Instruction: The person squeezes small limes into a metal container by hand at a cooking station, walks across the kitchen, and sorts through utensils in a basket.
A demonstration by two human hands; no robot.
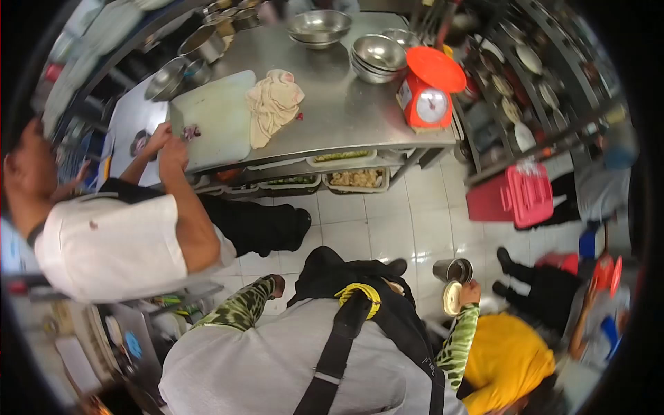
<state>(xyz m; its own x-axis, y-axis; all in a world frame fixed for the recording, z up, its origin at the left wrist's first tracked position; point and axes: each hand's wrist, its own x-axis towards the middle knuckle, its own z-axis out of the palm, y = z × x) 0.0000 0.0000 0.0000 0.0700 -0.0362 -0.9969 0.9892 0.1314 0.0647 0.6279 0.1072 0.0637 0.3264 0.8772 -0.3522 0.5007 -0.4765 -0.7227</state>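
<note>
My right hand (pixel 470 293), below a green patterned sleeve, grips the edge of a small round cream-coloured dish (pixel 453 298). What the dish contains, if anything, is too small to make out. Close beyond it is a metal pot (pixel 444 268), dark inside. On the other side of my body, my left hand (pixel 278 286) hangs low over the floor, away from the table. Its fingers are turned from view and too dark to read.
At left, a co-worker in white (pixel 117 242) works at a cutting board (pixel 221 104) on the steel table (pixel 332 111). A red scale (pixel 418 93) and steel bowls (pixel 377 52) stand there. A pink bin (pixel 529 197) and a person in yellow (pixel 508 356) are at right.
</note>
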